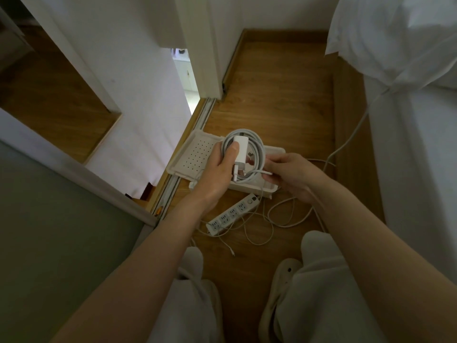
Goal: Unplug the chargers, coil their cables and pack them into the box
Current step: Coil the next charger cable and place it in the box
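Left hand (217, 174) grips the coiled cable (258, 144) directly above the box (195, 154), thumb pressing the charger (240, 151) against the coil. Right hand (289, 174) pinches the cable end at the coil's lower edge. Power strip (231, 215) lies just beside the box, on the person's side, among loose cables (279, 219)

— Item one?
— White rectangular plastic charger block (240, 149), set upright against its thick white cable (254, 141), which is wound into a round coil of several loops. Both are gripped in the left hand (216, 174) above the box; the right hand (288, 174) pinches the cable's free end.
— Item two?
— White shallow plastic box (249, 188), on the wood floor (284, 95), open, its perforated lid (197, 154) lying flat at the left.
— Item three?
— Second white cable (288, 226), uncoiled, in loose loops on the floor, nearer than the box.
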Tool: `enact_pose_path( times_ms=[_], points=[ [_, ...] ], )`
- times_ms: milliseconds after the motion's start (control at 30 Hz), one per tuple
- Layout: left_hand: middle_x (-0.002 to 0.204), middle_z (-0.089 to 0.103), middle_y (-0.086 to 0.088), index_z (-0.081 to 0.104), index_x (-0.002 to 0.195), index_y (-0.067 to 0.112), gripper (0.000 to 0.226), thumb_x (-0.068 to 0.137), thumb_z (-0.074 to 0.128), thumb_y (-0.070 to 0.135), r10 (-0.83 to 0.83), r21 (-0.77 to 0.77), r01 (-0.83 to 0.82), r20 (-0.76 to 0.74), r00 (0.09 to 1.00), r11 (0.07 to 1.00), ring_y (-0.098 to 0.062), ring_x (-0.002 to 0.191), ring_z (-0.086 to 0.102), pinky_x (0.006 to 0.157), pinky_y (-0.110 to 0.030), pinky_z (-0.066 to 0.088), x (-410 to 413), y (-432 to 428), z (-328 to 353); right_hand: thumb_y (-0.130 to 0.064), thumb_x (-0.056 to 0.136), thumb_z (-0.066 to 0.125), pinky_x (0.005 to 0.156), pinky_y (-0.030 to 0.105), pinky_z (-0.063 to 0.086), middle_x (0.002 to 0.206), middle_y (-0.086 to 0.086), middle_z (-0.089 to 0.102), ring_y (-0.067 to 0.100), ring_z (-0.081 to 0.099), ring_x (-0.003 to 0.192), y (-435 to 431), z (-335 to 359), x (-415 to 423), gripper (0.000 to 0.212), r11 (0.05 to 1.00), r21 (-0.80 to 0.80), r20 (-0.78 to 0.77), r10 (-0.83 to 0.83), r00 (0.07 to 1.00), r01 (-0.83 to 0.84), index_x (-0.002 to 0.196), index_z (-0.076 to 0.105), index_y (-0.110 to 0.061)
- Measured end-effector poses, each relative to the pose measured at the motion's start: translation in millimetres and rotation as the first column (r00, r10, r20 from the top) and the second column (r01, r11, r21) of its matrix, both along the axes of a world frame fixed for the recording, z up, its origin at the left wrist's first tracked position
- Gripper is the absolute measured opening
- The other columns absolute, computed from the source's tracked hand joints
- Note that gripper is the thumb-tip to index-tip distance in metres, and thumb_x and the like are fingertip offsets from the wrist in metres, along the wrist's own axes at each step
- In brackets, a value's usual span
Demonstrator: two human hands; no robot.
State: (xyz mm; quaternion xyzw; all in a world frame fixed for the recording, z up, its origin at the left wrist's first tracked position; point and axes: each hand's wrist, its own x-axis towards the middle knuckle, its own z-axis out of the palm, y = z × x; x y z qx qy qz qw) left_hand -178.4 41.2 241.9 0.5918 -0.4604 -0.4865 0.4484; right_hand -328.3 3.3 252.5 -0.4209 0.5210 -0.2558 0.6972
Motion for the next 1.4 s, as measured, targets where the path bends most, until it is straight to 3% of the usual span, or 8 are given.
enact_pose_path(
  times_ms=[267,600,767,967,1067,1167,1267,1400],
  points=[
    [0.113,0.061,-0.001,0.047,0.11,0.034,0.017,0.1,0.034,0.04,0.026,0.016,-0.025,-0.06,0.998,1.0,-0.015,0.104,0.061,0.089,-0.029,0.052,2.8,-2.9,-0.2,-0.001,0.092,0.051,0.057,0.01,0.051,0.084,0.0,0.067,0.004,0.061,0.072,2.7,1.1,4.4,0.017,0.989,0.097,0.201,-0.126,0.971,0.109,0.095,0.066,-0.008],
    [0.122,0.058,-0.021,0.045,0.134,0.016,0.044,0.1,0.037,0.041,0.056,0.138,-0.028,-0.206,0.977,0.99,-0.031,0.102,0.06,0.084,-0.041,0.052,4.9,-6.6,-7.5,0.003,0.092,0.045,0.053,0.01,0.049,0.075,0.002,0.066,0.004,0.058,0.061,3.0,-2.8,6.1,0.021,0.982,0.185,0.357,-0.039,0.933,-0.03,0.091,0.064,-0.004],
    [0.11,0.059,-0.006,0.042,0.127,0.017,0.035,0.1,0.035,0.039,0.044,0.078,-0.044,-0.006,0.999,0.996,-0.02,0.099,0.061,0.085,-0.035,0.054,3.6,-6.7,-6.0,-0.002,0.092,0.05,0.06,0.013,0.05,0.082,0.002,0.066,0.005,0.059,0.068,10.5,-10.9,16.1,0.016,0.972,0.199,0.342,-0.19,0.92,0.126,0.098,0.063,-0.009],
    [0.094,0.057,0.003,0.044,0.112,0.017,0.024,0.1,0.037,0.037,0.044,0.016,-0.048,0.191,0.981,0.999,-0.015,0.088,0.061,0.08,-0.031,0.054,-3.9,-4.5,-10.5,-0.011,0.096,0.047,0.068,0.021,0.049,0.092,0.006,0.065,0.011,0.059,0.078,22.4,-22.3,30.2,0.02,0.899,0.194,0.143,-0.422,0.895,0.393,0.105,0.064,-0.004],
    [0.089,0.056,0.003,0.045,0.11,0.016,0.026,0.1,0.036,0.038,0.102,0.012,-0.107,0.216,0.971,0.994,-0.022,0.09,0.061,0.081,-0.037,0.053,-5.2,-7.0,-12.4,-0.011,0.098,0.042,0.072,0.022,0.05,0.091,0.008,0.062,0.013,0.057,0.08,24.9,-17.3,31.8,0.022,0.858,0.28,0.239,-0.497,0.834,0.431,0.103,0.061,-0.001],
    [0.09,0.054,0.007,0.044,0.112,0.018,0.026,0.101,0.034,0.04,0.136,0.021,-0.144,0.204,0.969,0.989,-0.01,0.086,0.056,0.072,-0.022,0.048,-5.5,-9.2,-9.0,-0.009,0.099,0.036,0.076,0.022,0.05,0.083,0.004,0.059,0.011,0.056,0.076,27.8,-9.5,32.3,0.025,0.896,0.157,0.302,-0.444,0.844,0.415,0.091,0.059,-0.004],
    [0.098,0.056,0.003,0.044,0.12,0.017,0.034,0.101,0.032,0.041,0.15,0.017,-0.156,0.19,0.97,0.988,-0.011,0.092,0.057,0.075,-0.021,0.047,-4.6,-11.6,-7.0,-0.011,0.101,0.033,0.082,0.022,0.05,0.088,0.006,0.061,0.013,0.059,0.081,30.9,-6.6,31.3,0.028,0.91,0.074,0.338,-0.408,0.848,0.408,0.109,0.056,0.003],
    [0.105,0.056,0.0,0.043,0.126,0.012,0.041,0.101,0.03,0.042,0.085,0.066,-0.095,0.141,0.986,0.993,-0.008,0.09,0.056,0.071,-0.017,0.046,-9.4,-9.1,-8.5,-0.02,0.103,0.029,0.088,0.029,0.051,0.108,0.013,0.065,0.02,0.061,0.103,33.5,-4.3,29.4,0.038,0.915,0.218,0.484,-0.403,0.777,0.339,0.114,0.056,0.004]
  ],
)
